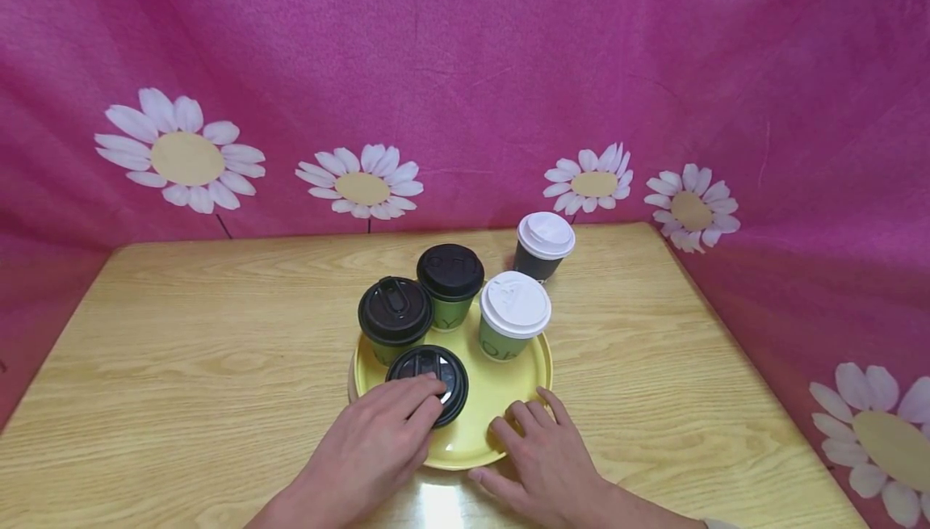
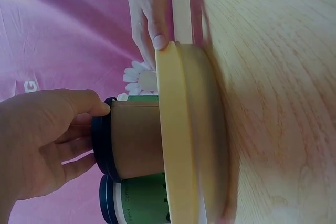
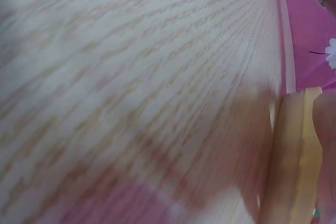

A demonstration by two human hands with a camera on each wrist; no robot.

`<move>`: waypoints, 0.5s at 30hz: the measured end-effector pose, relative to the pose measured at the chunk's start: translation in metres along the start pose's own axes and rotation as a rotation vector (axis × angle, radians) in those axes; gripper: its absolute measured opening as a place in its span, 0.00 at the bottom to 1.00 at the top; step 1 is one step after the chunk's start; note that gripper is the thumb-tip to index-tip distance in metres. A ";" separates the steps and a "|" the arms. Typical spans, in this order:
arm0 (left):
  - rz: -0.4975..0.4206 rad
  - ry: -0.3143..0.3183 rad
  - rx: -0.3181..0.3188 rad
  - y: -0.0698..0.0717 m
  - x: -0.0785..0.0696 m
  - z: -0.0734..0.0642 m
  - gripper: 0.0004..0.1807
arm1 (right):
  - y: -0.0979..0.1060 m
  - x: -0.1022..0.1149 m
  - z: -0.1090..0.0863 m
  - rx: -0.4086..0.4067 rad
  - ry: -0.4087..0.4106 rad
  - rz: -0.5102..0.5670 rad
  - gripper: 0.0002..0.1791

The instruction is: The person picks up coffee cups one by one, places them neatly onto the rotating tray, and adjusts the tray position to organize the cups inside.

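Observation:
My left hand [image 1: 388, 424] is at the black lid [image 1: 452, 400] of a brown paper coffee cup [image 2: 137, 139] on the front left of a round yellow tray [image 1: 501, 388]. In the left wrist view, its thumb and fingers grip the lid around the edge, and the cup stands upright. My right hand [image 1: 548, 452] holds the tray's right front rim, fingers curved over it and thumb on the near side. Behind the left hand stand two green cups with black lids, one to the left [image 1: 395, 311] and one farther back [image 1: 450, 274].
A green cup with a white lid [image 1: 514, 307] stands at the tray's right back. Beyond the tray, a dark cup with a white lid [image 1: 545, 238] sits on the wood-grain table [image 1: 218, 359]. Pink cloth with daisies [image 1: 465, 69] hangs around the back and sides.

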State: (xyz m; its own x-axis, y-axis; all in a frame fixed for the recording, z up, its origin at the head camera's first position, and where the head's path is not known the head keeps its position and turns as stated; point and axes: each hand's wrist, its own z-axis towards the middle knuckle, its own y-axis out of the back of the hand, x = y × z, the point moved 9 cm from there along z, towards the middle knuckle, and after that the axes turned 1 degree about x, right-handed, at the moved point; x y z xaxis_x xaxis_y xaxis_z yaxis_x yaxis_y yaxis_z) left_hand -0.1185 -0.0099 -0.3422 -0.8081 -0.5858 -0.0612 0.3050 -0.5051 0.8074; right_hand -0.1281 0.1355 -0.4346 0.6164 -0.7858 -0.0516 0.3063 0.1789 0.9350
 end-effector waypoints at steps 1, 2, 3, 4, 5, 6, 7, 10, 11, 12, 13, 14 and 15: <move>0.000 0.001 0.003 0.000 0.000 0.000 0.04 | 0.000 0.000 0.000 0.000 0.000 -0.002 0.31; 0.002 0.001 0.006 0.000 0.000 -0.001 0.04 | 0.000 0.000 0.000 0.001 -0.001 -0.004 0.31; 0.004 0.001 0.009 0.000 0.000 -0.001 0.04 | 0.000 0.000 0.000 0.004 -0.002 -0.004 0.31; 0.005 0.001 0.014 0.000 0.001 -0.001 0.04 | 0.000 0.000 0.000 0.008 -0.004 -0.006 0.31; 0.004 0.002 0.018 0.000 0.001 -0.001 0.04 | -0.001 0.000 0.000 0.013 -0.007 -0.006 0.31; 0.003 0.002 0.022 0.000 0.001 -0.002 0.04 | -0.001 0.000 0.001 0.019 -0.010 -0.007 0.31; 0.003 0.003 0.025 0.000 0.001 -0.002 0.04 | -0.002 0.000 0.001 0.026 -0.013 -0.008 0.31; 0.000 0.004 0.027 0.001 0.002 -0.002 0.04 | -0.003 0.000 0.001 0.043 -0.022 -0.007 0.31; 0.000 0.004 0.025 0.001 0.002 -0.002 0.04 | -0.003 0.000 0.001 0.046 -0.023 -0.007 0.31; 0.000 0.005 0.023 0.001 0.002 -0.003 0.04 | -0.003 0.000 0.001 0.048 -0.024 -0.007 0.31; 0.002 0.005 0.022 0.002 0.003 -0.003 0.04 | -0.003 0.001 0.001 0.048 -0.023 -0.007 0.31; 0.002 0.004 0.021 0.002 0.003 -0.003 0.04 | -0.003 0.001 0.001 0.046 -0.022 -0.007 0.31; 0.003 0.004 0.020 0.002 0.003 -0.003 0.04 | -0.003 0.001 0.001 0.043 -0.021 -0.007 0.31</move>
State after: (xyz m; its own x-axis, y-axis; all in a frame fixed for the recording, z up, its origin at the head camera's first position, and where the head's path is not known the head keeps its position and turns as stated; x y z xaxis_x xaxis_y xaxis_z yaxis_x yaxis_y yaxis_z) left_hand -0.1189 -0.0145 -0.3422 -0.8051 -0.5899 -0.0611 0.2975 -0.4908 0.8189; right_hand -0.1287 0.1338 -0.4371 0.5987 -0.7993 -0.0515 0.2789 0.1478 0.9489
